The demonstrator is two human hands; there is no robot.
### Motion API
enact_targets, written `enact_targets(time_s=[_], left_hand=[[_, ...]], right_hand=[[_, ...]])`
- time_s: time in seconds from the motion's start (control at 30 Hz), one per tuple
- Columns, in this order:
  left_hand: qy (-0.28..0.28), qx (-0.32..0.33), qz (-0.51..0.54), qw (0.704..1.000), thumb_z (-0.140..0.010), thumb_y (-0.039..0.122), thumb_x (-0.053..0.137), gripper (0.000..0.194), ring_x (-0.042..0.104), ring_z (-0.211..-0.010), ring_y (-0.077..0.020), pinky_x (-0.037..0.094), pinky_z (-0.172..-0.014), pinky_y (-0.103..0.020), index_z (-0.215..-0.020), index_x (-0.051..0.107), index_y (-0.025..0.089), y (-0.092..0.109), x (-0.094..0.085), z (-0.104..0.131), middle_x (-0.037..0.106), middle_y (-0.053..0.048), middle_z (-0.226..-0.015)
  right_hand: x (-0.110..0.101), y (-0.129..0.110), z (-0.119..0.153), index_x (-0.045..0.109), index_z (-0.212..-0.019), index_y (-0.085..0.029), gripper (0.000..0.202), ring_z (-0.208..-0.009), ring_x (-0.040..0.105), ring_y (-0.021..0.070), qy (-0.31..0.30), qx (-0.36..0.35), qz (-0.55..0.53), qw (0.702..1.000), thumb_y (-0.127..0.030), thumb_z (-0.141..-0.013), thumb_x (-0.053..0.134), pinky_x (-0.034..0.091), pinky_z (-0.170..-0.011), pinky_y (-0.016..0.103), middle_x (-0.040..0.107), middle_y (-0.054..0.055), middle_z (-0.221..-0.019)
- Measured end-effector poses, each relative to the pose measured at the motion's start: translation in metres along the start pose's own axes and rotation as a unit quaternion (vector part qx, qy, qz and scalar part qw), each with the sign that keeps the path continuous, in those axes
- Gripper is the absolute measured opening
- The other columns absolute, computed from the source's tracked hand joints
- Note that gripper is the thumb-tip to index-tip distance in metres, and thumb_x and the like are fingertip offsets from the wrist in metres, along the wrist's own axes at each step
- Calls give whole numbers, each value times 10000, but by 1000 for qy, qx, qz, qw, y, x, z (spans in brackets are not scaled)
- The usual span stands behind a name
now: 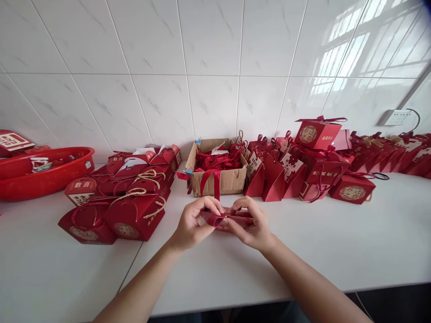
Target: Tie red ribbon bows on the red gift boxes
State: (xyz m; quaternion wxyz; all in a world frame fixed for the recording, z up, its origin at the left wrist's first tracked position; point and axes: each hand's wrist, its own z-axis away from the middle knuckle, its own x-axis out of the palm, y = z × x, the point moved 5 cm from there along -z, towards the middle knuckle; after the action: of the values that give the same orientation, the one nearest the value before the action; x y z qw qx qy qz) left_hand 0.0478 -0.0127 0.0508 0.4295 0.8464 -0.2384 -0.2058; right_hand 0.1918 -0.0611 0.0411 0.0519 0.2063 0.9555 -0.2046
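My left hand [194,225] pinches a loop of dark red ribbon [214,220] between thumb and fingers. Close beside it, my right hand [255,227] is closed on the same ribbon, with its thumb and index finger meeting near the middle. Under both hands sits a small red gift box [222,227], mostly hidden by my fingers. Just beyond them stands an open cardboard box [195,185] filled with loose red ribbons [215,162]. One ribbon strip [217,185] hangs over its front wall.
Red gift boxes with gold cords [134,220] are grouped to the left, near a red plastic basket [67,179]. Peaked red boxes [272,177] and stacked ribbon-tied boxes [319,134] stand at right along the tiled wall [215,103]. The white table [336,242] has a front edge close to me.
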Motion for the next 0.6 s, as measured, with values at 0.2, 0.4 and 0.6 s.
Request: enact_targets(time_s=[0.2,0.4,0.6], left_hand=[[-3,-6,17,1000,-743,161,695,117,614,-754,-168,528,-673,-294,-699,586,154,-4,0,1,615,-62,-804],[3,-5,10,1000,-749,159,679,107,598,-716,-145,522,-639,-267,-696,585,154,-3,0,1,612,-62,-804],[5,2,19,1000,-731,158,690,110,607,-730,-153,522,-655,-273,-696,586,152,-3,1,1,618,-63,-792]], right_hand=[[0,-1,-2,607,-1064,-202,256,-730,601,169,-51,-19,12,998,-206,-812,648,547,-605,304,574,67,-856],[2,-2,-2,629,-986,-196,181,-702,595,165,-56,-16,-1,998,-197,-808,655,535,-583,294,574,60,-819],[1,-3,-2,603,-925,-195,138,-685,596,168,-41,-26,3,999,-193,-800,663,529,-562,291,571,55,-789]])
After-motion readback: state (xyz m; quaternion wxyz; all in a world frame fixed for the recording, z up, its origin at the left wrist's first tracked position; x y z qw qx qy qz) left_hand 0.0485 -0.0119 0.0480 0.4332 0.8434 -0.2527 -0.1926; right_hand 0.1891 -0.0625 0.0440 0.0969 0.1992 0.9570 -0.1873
